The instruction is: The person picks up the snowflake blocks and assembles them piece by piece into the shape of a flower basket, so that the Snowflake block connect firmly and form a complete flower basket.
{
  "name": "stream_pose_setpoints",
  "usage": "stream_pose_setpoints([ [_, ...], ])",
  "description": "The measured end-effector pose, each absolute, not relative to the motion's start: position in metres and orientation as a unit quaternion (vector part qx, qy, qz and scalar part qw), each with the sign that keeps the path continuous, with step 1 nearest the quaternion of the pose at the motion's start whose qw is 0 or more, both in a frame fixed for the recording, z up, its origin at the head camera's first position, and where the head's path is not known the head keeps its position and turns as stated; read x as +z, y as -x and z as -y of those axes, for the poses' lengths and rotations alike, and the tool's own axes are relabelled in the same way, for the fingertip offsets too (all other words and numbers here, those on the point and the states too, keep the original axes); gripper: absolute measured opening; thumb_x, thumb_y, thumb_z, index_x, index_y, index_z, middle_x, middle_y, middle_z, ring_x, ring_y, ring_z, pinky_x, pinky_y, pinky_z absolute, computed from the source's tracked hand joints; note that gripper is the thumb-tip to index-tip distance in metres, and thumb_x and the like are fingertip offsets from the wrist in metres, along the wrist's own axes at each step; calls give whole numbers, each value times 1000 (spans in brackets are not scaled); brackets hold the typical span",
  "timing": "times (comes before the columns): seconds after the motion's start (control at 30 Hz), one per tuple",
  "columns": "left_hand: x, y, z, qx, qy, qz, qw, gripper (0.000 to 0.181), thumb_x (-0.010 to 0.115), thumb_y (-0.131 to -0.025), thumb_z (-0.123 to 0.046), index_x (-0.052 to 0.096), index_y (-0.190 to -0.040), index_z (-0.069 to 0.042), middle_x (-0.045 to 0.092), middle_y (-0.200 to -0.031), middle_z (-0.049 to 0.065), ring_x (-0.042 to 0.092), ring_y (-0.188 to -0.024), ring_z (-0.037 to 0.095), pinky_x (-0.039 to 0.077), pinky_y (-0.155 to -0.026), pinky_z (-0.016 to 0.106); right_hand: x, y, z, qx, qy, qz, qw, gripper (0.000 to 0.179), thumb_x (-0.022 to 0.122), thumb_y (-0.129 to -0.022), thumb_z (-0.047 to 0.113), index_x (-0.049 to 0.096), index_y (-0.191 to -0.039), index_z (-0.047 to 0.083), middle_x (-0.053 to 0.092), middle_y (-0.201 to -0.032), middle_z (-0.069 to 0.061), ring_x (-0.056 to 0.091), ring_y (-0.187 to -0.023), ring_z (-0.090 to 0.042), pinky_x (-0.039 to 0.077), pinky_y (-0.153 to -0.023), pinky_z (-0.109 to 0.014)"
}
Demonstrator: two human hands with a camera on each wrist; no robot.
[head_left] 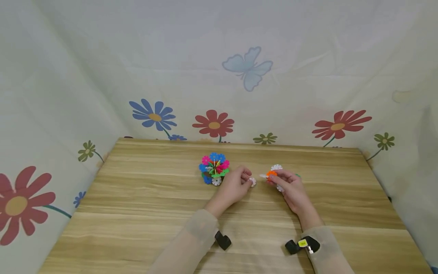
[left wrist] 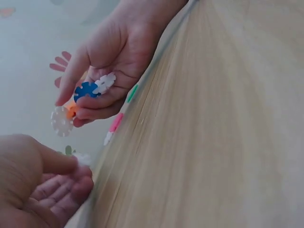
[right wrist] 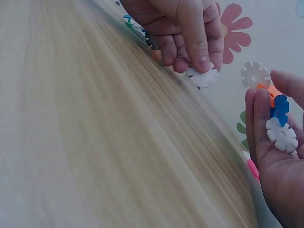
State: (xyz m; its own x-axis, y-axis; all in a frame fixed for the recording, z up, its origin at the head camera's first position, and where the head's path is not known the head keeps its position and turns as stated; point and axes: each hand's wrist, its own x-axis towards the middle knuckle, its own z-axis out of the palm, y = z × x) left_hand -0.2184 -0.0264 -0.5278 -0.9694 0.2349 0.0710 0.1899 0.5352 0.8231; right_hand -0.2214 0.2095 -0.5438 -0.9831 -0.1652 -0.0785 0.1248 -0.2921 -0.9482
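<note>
My left hand pinches a white notched disc between thumb and fingers. Apart from it, my right hand grips a short chain of flower-shaped plastic discs. In the right wrist view that chain has a white disc at its tip, then an orange disc, a blue disc and another white disc by the palm. The thumb and fingers hold the chain near the orange disc. To the left of my left hand stands a round, many-coloured cluster of joined discs.
Loose discs lie on the wooden table close to my right hand, among them a pink disc and a green disc. Behind the table's far edge hangs a flower-printed cloth.
</note>
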Motion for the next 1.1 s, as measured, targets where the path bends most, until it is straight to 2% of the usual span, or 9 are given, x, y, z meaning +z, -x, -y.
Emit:
stream_pose_setpoints([
  [0.1,-531,220,24,541,-102,-834,29,10,74,-104,-10,73,-114,-7,74,-96,1,72,-82,10,63,-73,27,-544,221,-210,-804,16,-588,88,12,71,-104,-4,76,-110,5,76,-106,-2,75,-99,-17,64,-92,-32],
  [0.3,-537,221,22,672,-86,-734,44,7,71,-105,-4,74,-110,1,76,-89,9,78,-77,21,67,-69,35,-545,221,-210,-802,32,-588,100,12,72,-104,-2,77,-111,6,80,-105,-1,76,-97,-17,64,-91,-30],
  [0.67,-532,219,23,661,-122,-740,38,6,74,-104,-5,77,-107,-1,78,-88,7,78,-77,20,66,-70,34,-544,222,-211,-792,48,-601,96,13,75,-101,-1,80,-102,11,80,-100,-1,78,-93,-17,63,-90,-29],
  [0.77,-532,218,23,652,-131,-746,36,6,74,-105,-7,78,-106,-4,77,-87,5,76,-77,18,66,-70,33,-543,221,-211,-784,56,-612,88,12,76,-100,-3,82,-103,8,79,-100,0,76,-94,-16,63,-90,-29],
  [0.9,-531,217,23,627,-152,-763,31,6,74,-105,-7,79,-106,-6,77,-85,2,74,-76,15,65,-69,30,-543,220,-210,-770,68,-630,76,11,78,-97,-7,81,-107,-3,80,-100,0,75,-93,-13,63,-89,-28],
  [1.1,-529,214,22,606,-165,-778,19,5,74,-105,-6,80,-104,-7,76,-83,-1,72,-74,13,63,-67,28,-543,220,-207,-748,68,-656,72,21,81,-95,-5,76,-113,-15,80,-99,1,72,-93,-11,62,-86,-25],
])
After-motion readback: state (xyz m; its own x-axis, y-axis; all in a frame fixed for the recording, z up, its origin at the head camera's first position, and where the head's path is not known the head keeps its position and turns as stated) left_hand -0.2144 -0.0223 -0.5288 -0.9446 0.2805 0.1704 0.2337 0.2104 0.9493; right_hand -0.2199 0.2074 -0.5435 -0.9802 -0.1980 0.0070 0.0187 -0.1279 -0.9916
